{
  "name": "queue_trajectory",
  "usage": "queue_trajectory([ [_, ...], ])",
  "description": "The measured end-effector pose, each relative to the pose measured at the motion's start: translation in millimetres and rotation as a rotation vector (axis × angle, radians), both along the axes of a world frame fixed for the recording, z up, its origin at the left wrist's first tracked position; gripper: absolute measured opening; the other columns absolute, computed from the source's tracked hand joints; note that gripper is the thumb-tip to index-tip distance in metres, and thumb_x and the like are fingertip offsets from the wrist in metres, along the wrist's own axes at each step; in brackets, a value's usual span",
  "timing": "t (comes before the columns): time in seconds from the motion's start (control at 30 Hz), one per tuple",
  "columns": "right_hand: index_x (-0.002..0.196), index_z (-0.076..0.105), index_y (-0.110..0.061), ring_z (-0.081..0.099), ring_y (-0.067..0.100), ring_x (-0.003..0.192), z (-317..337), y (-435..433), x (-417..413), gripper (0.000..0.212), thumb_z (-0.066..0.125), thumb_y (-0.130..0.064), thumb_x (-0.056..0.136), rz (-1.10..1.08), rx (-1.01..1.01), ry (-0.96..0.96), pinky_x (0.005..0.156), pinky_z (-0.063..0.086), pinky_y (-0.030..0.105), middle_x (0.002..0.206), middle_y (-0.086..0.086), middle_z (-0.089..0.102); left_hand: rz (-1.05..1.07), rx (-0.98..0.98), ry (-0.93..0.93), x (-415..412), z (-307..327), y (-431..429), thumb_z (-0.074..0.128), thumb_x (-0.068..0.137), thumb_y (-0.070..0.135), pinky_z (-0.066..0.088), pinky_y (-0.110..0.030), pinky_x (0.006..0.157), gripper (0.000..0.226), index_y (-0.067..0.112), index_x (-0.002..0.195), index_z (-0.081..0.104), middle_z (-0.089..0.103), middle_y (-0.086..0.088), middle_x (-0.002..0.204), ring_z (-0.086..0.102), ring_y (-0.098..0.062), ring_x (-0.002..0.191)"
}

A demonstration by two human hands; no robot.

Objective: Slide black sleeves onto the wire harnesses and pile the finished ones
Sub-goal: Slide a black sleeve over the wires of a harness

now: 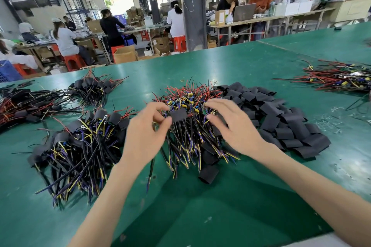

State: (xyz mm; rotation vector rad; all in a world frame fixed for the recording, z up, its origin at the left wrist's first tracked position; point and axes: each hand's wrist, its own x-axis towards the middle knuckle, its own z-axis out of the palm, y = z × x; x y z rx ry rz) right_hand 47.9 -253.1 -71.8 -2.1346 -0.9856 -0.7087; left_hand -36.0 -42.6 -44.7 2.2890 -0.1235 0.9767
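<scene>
We work at a wide green table [230, 70] in a busy workshop, where people sit on red stools [74, 62] at benches behind it, among cardboard boxes [124, 55]. In the middle of the table, straight ahead of us, lies the heap of bare wire harnesses [188, 138], a tangle of red, black, yellow and blue leads. Touching its right edge spreads the pile of loose black sleeves [281, 122], flat and overlapping, and one stray sleeve [208, 173] lies at the near foot of the heap. Our left hand [146, 128] hovers over the left side of the heap and pinches a black sleeve [178, 115] between thumb and forefinger, the other fingers curled beneath. Our right hand [232, 124] hangs just beside it over the right side of the heap, fingers spread and loosely bent, thumb apart from forefinger, with nothing that we can see held between them. To our near left lies the finished pile [80, 146], harnesses with sleeves on their far ends. Further sleeved bundles [94, 88] lie behind it, and more at the far left edge [22, 104]. Well apart at the far right sits another bundle of red and black wires [341, 78].
</scene>
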Motion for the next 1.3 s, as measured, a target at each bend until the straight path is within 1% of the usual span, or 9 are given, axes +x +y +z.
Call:
queue_trajectory([
  [0.13, 0.129, 0.048, -0.007, 0.042, 0.031, 0.122, -2, -17, 23, 0.035, 0.048, -0.014, 0.094, -0.433, -0.205, 0.068, 0.100, 0.032, 0.042, 0.135, 0.010, 0.047, 0.204, -0.025, -0.199, -2, 17, 37, 0.061, 0.085, 0.018, 0.043, -0.032, 0.066, 0.026, 0.033, 0.104, 0.053, 0.056, 0.010, 0.067, 0.054, -0.012, 0.060],
  [0.23, 0.132, 0.041, -0.009, 0.035, 0.035, 0.126, -8, -27, 33, 0.043, 0.049, -0.017, 0.091, -0.688, -0.450, 0.264, 0.100, 0.030, 0.045, 0.139, 0.014, 0.037, 0.464, 0.067, -0.229, -4, 21, 72, 0.053, 0.087, 0.021, 0.038, -0.039, 0.078, 0.023, 0.024, 0.110, 0.055, 0.059, 0.004, 0.073, 0.056, -0.029, 0.080],
  [0.37, 0.126, 0.043, -0.009, 0.040, 0.036, 0.120, -12, -30, 37, 0.036, 0.046, -0.023, 0.092, -0.712, -0.593, 0.484, 0.097, 0.034, 0.042, 0.129, 0.017, 0.042, 0.808, 0.153, -0.033, -7, 6, 114, 0.051, 0.090, 0.015, 0.031, -0.046, 0.088, 0.023, 0.015, 0.109, 0.064, 0.067, -0.016, 0.093, 0.050, -0.037, 0.099],
  [0.53, 0.130, 0.042, -0.008, 0.041, 0.036, 0.116, -15, -28, 37, 0.036, 0.043, -0.020, 0.096, -0.646, -0.656, 0.449, 0.089, 0.040, 0.040, 0.125, 0.017, 0.043, 1.017, 0.046, 0.117, -12, -6, 128, 0.050, 0.089, 0.017, 0.029, -0.051, 0.091, 0.027, 0.011, 0.111, 0.064, 0.058, -0.028, 0.106, 0.043, -0.043, 0.107],
  [0.73, 0.120, 0.050, -0.007, 0.043, 0.034, 0.114, -14, -29, 37, 0.028, 0.047, -0.019, 0.095, -0.647, -0.639, 0.413, 0.087, 0.041, 0.039, 0.120, 0.015, 0.046, 0.797, 0.171, 0.084, -11, -10, 122, 0.047, 0.075, -0.012, 0.029, -0.050, 0.094, 0.047, 0.014, 0.108, 0.070, 0.054, -0.013, 0.117, 0.042, -0.037, 0.109],
  [0.93, 0.105, 0.060, -0.007, 0.047, 0.033, 0.108, -15, -30, 41, 0.021, 0.046, -0.020, 0.096, -0.663, -0.545, 0.332, 0.086, 0.039, 0.041, 0.110, 0.013, 0.051, 0.781, 0.084, 0.123, -9, -7, 116, 0.045, 0.084, 0.001, 0.027, -0.048, 0.101, 0.035, 0.014, 0.104, 0.071, 0.054, -0.010, 0.120, 0.042, -0.035, 0.114],
  [1.13, 0.113, 0.059, -0.003, 0.050, 0.034, 0.095, -9, -21, 39, 0.028, 0.040, -0.018, 0.099, -0.510, -0.257, 0.201, 0.081, 0.038, 0.040, 0.095, 0.017, 0.064, 0.664, 0.166, -0.107, 1, 0, 68, 0.054, 0.082, 0.003, 0.031, -0.042, 0.094, 0.029, 0.009, 0.108, 0.066, 0.056, -0.015, 0.114, 0.045, -0.035, 0.110],
  [1.23, 0.123, 0.053, 0.001, 0.050, 0.034, 0.102, -12, -14, 34, 0.031, 0.041, -0.016, 0.100, -0.388, -0.158, 0.235, 0.087, 0.032, 0.037, 0.107, 0.020, 0.062, 0.375, 0.170, 0.002, 17, -9, 27, 0.057, 0.083, 0.002, 0.035, -0.041, 0.093, 0.025, 0.007, 0.105, 0.067, 0.060, -0.015, 0.106, 0.050, -0.034, 0.105],
  [1.3, 0.130, 0.045, 0.001, 0.048, 0.034, 0.111, -16, -9, 33, 0.036, 0.037, -0.019, 0.101, -0.315, -0.159, 0.282, 0.092, 0.029, 0.034, 0.119, 0.021, 0.055, 0.238, 0.127, 0.202, 29, -22, 2, 0.057, 0.088, 0.010, 0.032, -0.039, 0.100, 0.030, 0.007, 0.117, 0.062, 0.057, -0.015, 0.117, 0.047, -0.033, 0.114],
])
